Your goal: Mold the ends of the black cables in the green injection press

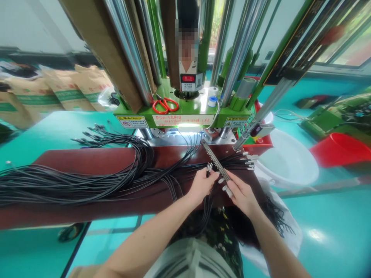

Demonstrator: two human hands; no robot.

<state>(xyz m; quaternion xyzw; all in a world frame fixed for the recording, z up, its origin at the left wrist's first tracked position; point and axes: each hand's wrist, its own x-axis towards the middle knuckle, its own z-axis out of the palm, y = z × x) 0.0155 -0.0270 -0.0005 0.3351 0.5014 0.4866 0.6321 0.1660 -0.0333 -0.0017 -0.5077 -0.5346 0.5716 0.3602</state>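
My right hand is closed around the lower end of a long metal mold bar, which slants up and left toward the press. Pale connector ends show beside that hand at the bar's lower end. My left hand pinches a few black cables with shiny metal connector tips, close against the bar's left side. Other black cables hang below the left hand over the table's front edge. A large bundle of black cables stretches across the brown table to the left.
A green press stands behind the table with a lit work area. Red-handled scissors and a blue-and-white spool sit on it. To the right are a white tub and a red bucket. A person is behind the press.
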